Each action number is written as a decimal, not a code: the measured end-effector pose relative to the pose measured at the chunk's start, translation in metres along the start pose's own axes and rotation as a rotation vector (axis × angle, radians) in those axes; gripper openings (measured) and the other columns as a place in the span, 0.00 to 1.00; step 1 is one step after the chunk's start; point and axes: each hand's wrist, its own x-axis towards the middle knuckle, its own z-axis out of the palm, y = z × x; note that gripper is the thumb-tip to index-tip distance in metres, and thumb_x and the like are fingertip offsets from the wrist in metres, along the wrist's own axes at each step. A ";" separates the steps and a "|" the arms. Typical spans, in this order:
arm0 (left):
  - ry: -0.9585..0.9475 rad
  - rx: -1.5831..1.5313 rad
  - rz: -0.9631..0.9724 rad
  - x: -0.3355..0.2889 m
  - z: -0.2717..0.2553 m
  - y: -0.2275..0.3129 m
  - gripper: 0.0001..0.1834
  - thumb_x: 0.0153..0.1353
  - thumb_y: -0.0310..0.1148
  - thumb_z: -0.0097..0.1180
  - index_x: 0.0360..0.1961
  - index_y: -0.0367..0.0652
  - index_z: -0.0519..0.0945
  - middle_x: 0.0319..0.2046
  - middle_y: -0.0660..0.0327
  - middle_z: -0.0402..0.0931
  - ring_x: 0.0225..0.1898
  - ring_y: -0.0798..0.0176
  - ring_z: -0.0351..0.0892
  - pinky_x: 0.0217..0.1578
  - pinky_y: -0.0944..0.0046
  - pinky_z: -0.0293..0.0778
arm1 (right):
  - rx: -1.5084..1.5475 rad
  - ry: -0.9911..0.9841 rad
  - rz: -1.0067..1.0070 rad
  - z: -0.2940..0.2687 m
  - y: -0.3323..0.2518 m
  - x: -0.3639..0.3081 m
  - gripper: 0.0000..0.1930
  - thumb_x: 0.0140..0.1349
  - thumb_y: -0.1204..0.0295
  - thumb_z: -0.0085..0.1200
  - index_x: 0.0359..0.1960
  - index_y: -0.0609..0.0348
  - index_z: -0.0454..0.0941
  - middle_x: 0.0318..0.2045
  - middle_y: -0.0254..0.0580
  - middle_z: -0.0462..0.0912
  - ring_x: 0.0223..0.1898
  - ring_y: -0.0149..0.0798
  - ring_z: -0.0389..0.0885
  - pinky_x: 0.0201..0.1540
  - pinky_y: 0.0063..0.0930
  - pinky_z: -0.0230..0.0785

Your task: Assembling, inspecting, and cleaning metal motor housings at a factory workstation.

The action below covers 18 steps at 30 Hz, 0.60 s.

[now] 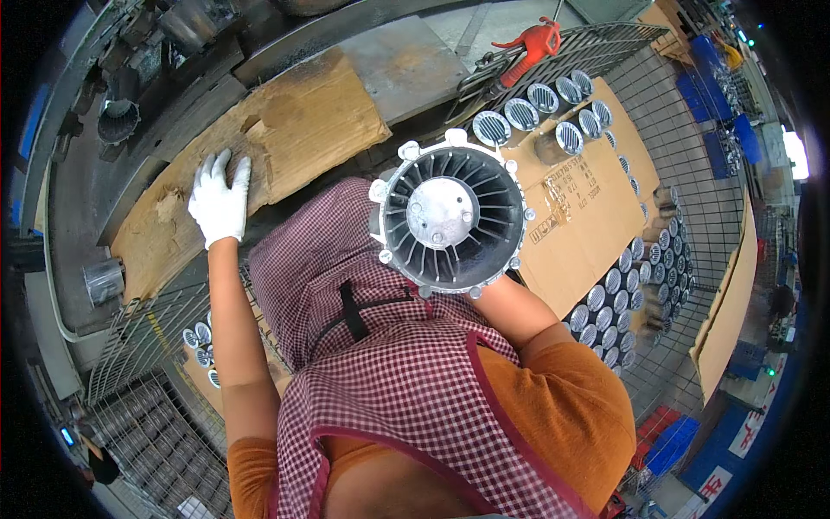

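Observation:
A round silver metal casting [442, 212] with a ring of thin fins and lugs round its rim is held up before my body, its open finned end facing me. My right forearm [516, 313] runs behind it, and the casting hides my right hand, which bears it. To the left, my left hand [220, 201] in a white glove lies on a brown, torn cardboard sheet [311, 112], fingers stretched out, holding nothing.
At right, a wire cage [722, 164] holds many similar castings [596, 298] and a cardboard sheet [553, 225]. A red air gun [529, 52] hangs at its far edge. A metal cylinder [104, 281] stands on the bench at left. More castings [201, 336] sit beneath my left arm.

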 end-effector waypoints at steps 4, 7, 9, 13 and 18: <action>0.013 0.004 0.007 0.000 0.001 0.000 0.28 0.63 0.57 0.48 0.56 0.51 0.77 0.60 0.55 0.71 0.63 0.51 0.67 0.61 0.51 0.61 | 0.040 -0.081 0.060 0.001 0.003 0.004 0.28 0.63 0.43 0.47 0.59 0.41 0.69 0.62 0.45 0.68 0.64 0.61 0.62 0.62 0.65 0.61; 0.012 0.005 0.015 0.001 0.002 -0.001 0.28 0.63 0.58 0.47 0.56 0.52 0.77 0.60 0.55 0.71 0.63 0.51 0.67 0.61 0.50 0.61 | 0.187 -0.147 0.089 -0.006 0.005 0.006 0.28 0.65 0.42 0.41 0.61 0.40 0.68 0.62 0.43 0.68 0.64 0.60 0.62 0.64 0.62 0.58; 0.007 -0.004 0.018 0.001 0.003 -0.002 0.29 0.63 0.58 0.47 0.56 0.52 0.77 0.60 0.55 0.71 0.63 0.51 0.66 0.61 0.50 0.61 | 0.078 -0.184 0.058 0.004 0.008 0.008 0.30 0.63 0.42 0.45 0.62 0.43 0.68 0.62 0.44 0.69 0.63 0.56 0.64 0.64 0.59 0.60; 0.008 0.007 0.013 0.000 0.004 -0.002 0.29 0.63 0.59 0.47 0.56 0.52 0.77 0.60 0.55 0.71 0.63 0.51 0.66 0.61 0.50 0.61 | -0.160 -0.222 -0.010 0.009 0.010 0.010 0.37 0.56 0.41 0.54 0.62 0.49 0.67 0.61 0.45 0.70 0.61 0.48 0.69 0.64 0.51 0.63; 0.003 0.008 0.001 0.000 0.004 -0.002 0.29 0.63 0.59 0.46 0.57 0.53 0.77 0.61 0.55 0.70 0.64 0.51 0.66 0.62 0.49 0.59 | -0.250 -0.071 -0.045 -0.035 -0.010 -0.011 0.42 0.50 0.40 0.59 0.62 0.53 0.67 0.60 0.47 0.71 0.59 0.46 0.71 0.63 0.48 0.65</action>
